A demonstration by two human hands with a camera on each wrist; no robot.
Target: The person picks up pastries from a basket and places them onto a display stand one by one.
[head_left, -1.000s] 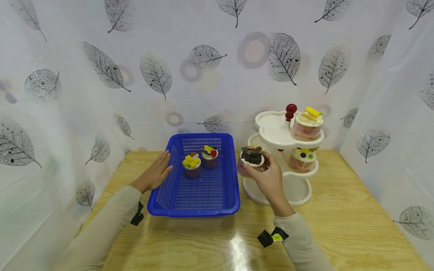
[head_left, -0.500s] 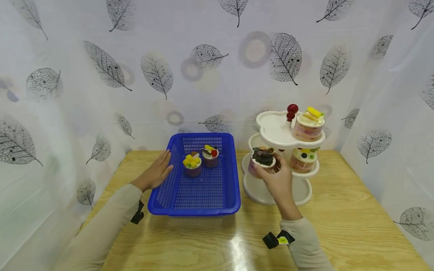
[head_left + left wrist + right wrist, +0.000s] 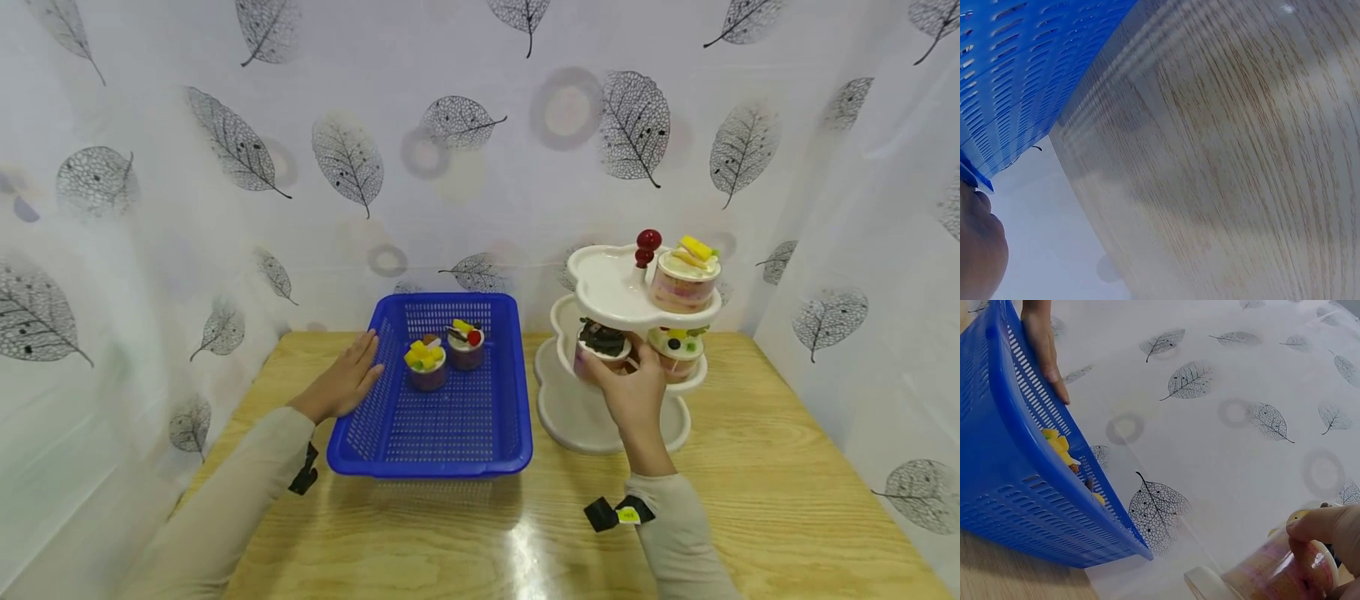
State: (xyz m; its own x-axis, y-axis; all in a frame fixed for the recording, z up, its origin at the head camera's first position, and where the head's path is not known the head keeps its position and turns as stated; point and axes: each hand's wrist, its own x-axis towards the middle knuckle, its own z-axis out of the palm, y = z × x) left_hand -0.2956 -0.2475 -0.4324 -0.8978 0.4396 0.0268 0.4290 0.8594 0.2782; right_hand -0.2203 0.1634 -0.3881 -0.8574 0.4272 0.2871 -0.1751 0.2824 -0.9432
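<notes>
My right hand [image 3: 636, 396] grips a clear dessert cup [image 3: 602, 340] with dark chocolate topping, between thumb and fingers. It is at the left part of the middle tier of a white three-tier dessert stand [image 3: 611, 287]; whether its base touches the tier is hidden. Beside that hand, a cup with green and dark fruit [image 3: 675, 346] sits on the same tier. A yellow-topped cup [image 3: 686, 279] stands on the top tier. My left hand [image 3: 341, 383] rests with straight fingers on the left rim of a blue plastic basket [image 3: 427, 468].
Inside the basket are a cup with yellow cubes [image 3: 426, 364] and a cup with a red berry [image 3: 466, 344]. A red knob [image 3: 647, 243] tops the stand. Wooden table [image 3: 420, 542] lies underneath, and a leaf-patterned curtain [image 3: 480, 200] hangs behind.
My right hand has carried the chocolate-topped cup rightward from beside the basket, in under the stand's top tier. My left hand has stayed on the basket rim.
</notes>
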